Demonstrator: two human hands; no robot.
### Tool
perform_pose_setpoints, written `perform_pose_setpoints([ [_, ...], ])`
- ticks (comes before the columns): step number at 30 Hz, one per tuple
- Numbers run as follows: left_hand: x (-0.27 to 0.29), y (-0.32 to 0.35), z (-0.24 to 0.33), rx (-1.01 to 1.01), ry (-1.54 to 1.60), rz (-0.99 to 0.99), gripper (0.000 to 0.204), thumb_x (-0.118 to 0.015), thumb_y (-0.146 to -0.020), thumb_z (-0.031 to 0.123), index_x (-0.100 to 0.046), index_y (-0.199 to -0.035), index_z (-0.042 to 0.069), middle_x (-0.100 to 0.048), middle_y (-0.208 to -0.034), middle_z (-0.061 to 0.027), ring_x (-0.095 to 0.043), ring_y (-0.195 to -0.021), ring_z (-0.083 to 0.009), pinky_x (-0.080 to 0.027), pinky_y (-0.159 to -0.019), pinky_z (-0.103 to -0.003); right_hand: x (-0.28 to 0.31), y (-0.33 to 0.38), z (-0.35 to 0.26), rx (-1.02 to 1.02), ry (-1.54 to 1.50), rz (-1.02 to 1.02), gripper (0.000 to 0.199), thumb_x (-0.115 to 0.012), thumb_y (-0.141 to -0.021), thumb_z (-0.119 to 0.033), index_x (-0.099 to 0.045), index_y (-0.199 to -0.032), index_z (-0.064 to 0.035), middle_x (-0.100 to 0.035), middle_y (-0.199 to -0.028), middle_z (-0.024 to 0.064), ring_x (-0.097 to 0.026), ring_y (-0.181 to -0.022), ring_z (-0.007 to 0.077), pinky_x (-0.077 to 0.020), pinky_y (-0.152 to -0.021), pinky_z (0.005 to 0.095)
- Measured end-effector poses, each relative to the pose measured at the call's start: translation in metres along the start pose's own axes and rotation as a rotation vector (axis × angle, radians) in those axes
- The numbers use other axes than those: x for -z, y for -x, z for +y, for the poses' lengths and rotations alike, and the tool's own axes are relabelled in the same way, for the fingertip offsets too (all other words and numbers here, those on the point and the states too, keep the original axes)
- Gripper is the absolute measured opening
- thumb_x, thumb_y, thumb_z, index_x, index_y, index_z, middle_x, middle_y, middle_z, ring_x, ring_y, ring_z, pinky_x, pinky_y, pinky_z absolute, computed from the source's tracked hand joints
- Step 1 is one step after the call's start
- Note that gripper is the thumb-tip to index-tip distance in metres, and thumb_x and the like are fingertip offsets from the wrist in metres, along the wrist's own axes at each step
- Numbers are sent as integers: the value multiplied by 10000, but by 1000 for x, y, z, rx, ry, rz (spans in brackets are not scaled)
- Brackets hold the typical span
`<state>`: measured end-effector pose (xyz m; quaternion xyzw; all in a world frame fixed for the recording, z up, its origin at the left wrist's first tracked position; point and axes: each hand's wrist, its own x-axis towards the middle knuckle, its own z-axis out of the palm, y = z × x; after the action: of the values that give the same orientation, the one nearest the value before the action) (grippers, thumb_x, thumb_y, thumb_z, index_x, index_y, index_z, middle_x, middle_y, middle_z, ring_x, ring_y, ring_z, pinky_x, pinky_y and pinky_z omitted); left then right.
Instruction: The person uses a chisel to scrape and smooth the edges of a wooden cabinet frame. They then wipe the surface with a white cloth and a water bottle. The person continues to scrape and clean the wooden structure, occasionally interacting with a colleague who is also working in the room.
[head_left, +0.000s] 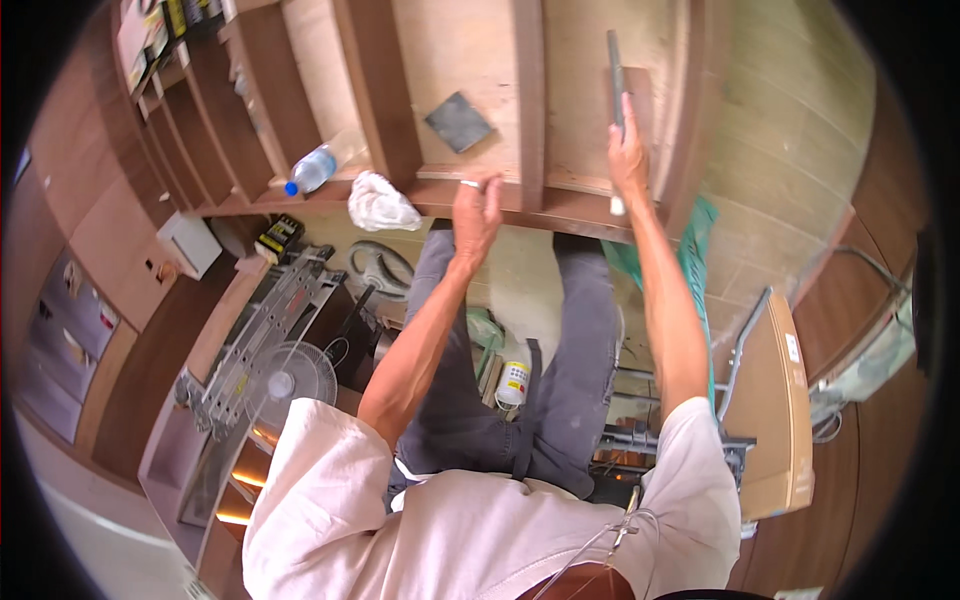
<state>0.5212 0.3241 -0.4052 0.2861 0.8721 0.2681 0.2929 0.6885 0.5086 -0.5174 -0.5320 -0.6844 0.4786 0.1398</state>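
My right hand [628,165] is wrapped round a long, thin grey tool [613,65] with a pale lower end. The tool points away from me over the right compartment of a brown wooden frame [530,110]; its exact kind is unclear. My left hand [476,218] is closed at the frame's near edge, and a small white spot shows at its fingers. Whatever it holds, if anything, I cannot make out. Beyond it, a dark grey square sheet [460,122] lies in the middle compartment. To its left, a crumpled white cloth [383,203] rests on the near edge.
A clear bottle [315,170] with a blue cap lies left of the cloth. A fan [290,385] and a metal folding frame [270,325] stand at the left. A white tub [513,382] sits between my legs. At the right is a cardboard box [780,410].
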Motion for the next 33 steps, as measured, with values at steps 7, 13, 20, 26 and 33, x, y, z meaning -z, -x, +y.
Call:
perform_pose_setpoints([
  [7,146,6,-172,225,-266,520,355,-683,-883,158,-590,-1182,-8,-559,-1242,-216,-510,-1194,-347,-400,-1025,-436,-28,-53,34,-202,-18,-122,629,-523,-958,-127,-312,-1550,-151,-548,-1382,228,-606,-1181,362,-480,-976,434],
  [13,208,-30,-244,285,-580,-74,398,-746,-832,264,-640,-1129,21,-647,-1156,-211,-562,-1146,-370,-407,-993,-464,-49,23,-60,-37,64,101,517,-543,-954,-135,-459,-1456,-44,-559,-1343,197,-587,-1184,320,-453,-1011,409],
  [20,225,8,-141,489,489,-567,198,-666,-942,189,-560,-1054,66,-608,-926,-13,-557,-857,-110,-467,-786,-289,-145,144,-212,55,-180,-460,924,-844,-748,-420,-404,-1494,-99,-400,-1522,197,-414,-1386,342,-374,-1108,453],
  [26,146,23,-98,629,1003,-725,222,-682,-945,175,-549,-1086,69,-615,-1006,-36,-569,-923,-98,-496,-808,-279,-75,148,-177,-512,-620,-891,804,-858,-752,-292,-486,-1414,-28,-624,-1260,98,-545,-1200,173,-417,-1057,330],
  [33,80,40,-131,391,588,-409,216,-591,-996,150,-595,-1165,16,-653,-1063,-49,-620,-964,-134,-478,-895,-266,80,178,-133,-613,-41,-370,471,-754,-846,-217,-595,-1238,-9,-696,-1083,150,-687,-940,248,-538,-809,333],
])
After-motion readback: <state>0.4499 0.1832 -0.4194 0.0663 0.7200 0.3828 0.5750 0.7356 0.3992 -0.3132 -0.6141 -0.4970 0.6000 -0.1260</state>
